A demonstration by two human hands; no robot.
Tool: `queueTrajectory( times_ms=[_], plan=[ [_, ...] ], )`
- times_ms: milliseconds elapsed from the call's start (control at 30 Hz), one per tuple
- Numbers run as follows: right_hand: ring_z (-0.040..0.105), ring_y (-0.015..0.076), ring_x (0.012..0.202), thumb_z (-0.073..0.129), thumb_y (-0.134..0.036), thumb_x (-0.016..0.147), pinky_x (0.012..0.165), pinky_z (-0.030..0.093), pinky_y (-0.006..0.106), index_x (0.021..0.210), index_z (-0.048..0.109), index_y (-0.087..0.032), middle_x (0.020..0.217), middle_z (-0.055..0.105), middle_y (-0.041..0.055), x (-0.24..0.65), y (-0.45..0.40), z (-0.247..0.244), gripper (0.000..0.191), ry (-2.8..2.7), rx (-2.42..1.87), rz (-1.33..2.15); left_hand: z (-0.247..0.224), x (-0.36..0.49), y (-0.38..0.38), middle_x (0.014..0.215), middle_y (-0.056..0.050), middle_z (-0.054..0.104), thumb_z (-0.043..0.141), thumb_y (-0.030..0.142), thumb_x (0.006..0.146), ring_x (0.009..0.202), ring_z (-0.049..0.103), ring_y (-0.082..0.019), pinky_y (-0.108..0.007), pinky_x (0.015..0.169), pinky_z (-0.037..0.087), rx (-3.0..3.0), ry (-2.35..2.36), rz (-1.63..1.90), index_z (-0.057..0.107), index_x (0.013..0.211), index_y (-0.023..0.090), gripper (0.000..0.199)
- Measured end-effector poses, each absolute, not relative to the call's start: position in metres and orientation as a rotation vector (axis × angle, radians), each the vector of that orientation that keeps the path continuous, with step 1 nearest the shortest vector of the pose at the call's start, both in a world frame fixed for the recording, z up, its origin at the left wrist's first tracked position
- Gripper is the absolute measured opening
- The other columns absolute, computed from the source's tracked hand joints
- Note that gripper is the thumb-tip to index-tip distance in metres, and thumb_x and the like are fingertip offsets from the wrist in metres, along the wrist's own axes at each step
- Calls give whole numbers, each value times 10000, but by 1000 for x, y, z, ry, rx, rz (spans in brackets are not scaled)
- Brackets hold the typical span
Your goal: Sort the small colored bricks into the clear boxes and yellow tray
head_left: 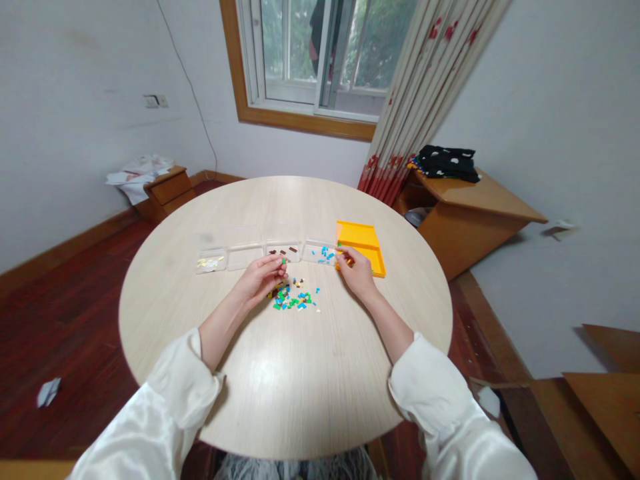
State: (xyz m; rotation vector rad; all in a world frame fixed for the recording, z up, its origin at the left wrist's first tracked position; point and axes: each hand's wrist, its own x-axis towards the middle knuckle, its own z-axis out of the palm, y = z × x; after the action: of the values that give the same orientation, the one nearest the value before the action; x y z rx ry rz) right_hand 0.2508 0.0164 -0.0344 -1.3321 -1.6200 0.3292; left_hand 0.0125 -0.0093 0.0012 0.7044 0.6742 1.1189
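My left hand (263, 277) is closed in a pinch, with a small green toy brick (284, 261) at its fingertips. It hovers in front of a clear box (301, 250) that has dark brown bricks inside. My right hand (357, 273) reaches over the left edge of an open yellow box (377, 252). Its fingers are pinched, and a speck of green shows at the fingertips. Between my hands lies a loose pile of small bricks (293, 297) in green, blue, yellow and brown. My left hand partly hides the pile's far left side.
Several clear lidded boxes stand in a row; the leftmost box (211, 270) holds pale yellow bricks, and another holds blue bricks (325, 253). All sit on a round wooden table (290, 380). Beyond it are a window (320, 60), a curtain (425, 67) and a wooden cabinet (450, 220).
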Motion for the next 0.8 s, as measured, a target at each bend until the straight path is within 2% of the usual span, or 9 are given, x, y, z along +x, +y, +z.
queueTrajectory(
  times_ms=[233, 800],
  plan=[
    [514, 144, 613, 481, -323, 779, 645, 439, 286, 946, 674, -131, 691, 606, 41, 250, 17, -36, 319, -1605, -1327, 342, -1, 12, -9, 602, -12, 584, 784, 154, 567, 553, 533, -75, -216, 627, 474, 696, 658, 1133, 652, 742, 95, 227],
    [518, 143, 612, 494, -311, 783, 639, 443, 283, 932, 679, -151, 688, 616, 34, 251, 18, -36, 287, -1615, -1312, 324, 0, 12, -8, 655, -30, 634, 754, 99, 580, 575, 570, -83, -215, 630, 490, 683, 702, 1136, 646, 737, 108, 191]
  ],
)
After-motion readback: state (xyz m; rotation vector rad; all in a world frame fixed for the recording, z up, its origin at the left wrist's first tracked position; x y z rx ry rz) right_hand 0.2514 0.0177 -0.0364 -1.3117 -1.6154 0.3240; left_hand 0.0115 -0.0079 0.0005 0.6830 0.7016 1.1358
